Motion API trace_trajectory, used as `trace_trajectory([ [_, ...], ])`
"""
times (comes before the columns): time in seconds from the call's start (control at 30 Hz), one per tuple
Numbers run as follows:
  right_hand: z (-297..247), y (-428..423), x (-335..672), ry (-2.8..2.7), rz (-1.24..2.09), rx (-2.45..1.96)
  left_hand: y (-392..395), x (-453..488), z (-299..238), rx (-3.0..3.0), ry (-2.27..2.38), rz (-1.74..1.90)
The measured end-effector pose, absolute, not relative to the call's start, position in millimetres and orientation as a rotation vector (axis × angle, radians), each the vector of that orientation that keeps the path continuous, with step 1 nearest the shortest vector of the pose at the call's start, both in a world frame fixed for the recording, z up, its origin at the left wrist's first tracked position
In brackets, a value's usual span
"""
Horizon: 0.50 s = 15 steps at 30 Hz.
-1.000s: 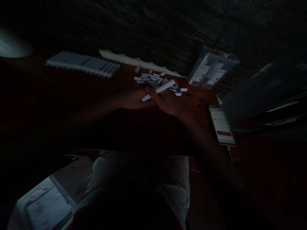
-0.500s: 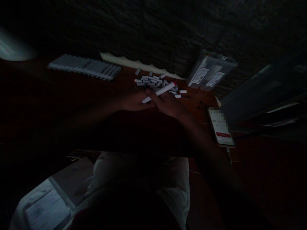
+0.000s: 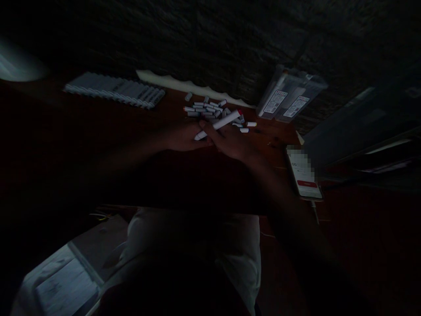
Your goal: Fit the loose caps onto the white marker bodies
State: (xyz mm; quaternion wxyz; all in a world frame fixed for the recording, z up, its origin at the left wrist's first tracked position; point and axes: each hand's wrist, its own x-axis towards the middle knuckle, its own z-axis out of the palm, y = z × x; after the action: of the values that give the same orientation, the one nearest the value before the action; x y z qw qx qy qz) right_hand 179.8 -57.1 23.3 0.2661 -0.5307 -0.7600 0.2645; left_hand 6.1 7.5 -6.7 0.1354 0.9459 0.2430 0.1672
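In dim light my right hand [image 3: 233,142] is closed around a white marker [image 3: 223,121] with a red end. The marker slants, its red end up to the right and its pale tip down to the left, with my thumb lying across it. My left hand [image 3: 184,137] meets the right one at the marker's lower end; its fingers are mostly hidden, and whether they grip the marker I cannot make out. Just beyond both hands lies a loose pile of short white marker caps [image 3: 210,108] with coloured ends.
A row of white markers [image 3: 115,90] lies side by side at the back left. Two clear plastic cases [image 3: 291,94] with labels stand by the wall. A charging phone [image 3: 305,173] rests at the right. An open box [image 3: 66,281] is low on the left.
Hands and marker keep nearly the same pose. The whole view has shifted very slightly.
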Motion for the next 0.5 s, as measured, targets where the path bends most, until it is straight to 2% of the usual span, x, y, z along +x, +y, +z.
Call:
trace_trajectory([
  [0.5,25.0,-57.3,179.8,-2.045,0.745,-1.431,6.9,6.4,-5.1,2.764,0.707,0.431],
])
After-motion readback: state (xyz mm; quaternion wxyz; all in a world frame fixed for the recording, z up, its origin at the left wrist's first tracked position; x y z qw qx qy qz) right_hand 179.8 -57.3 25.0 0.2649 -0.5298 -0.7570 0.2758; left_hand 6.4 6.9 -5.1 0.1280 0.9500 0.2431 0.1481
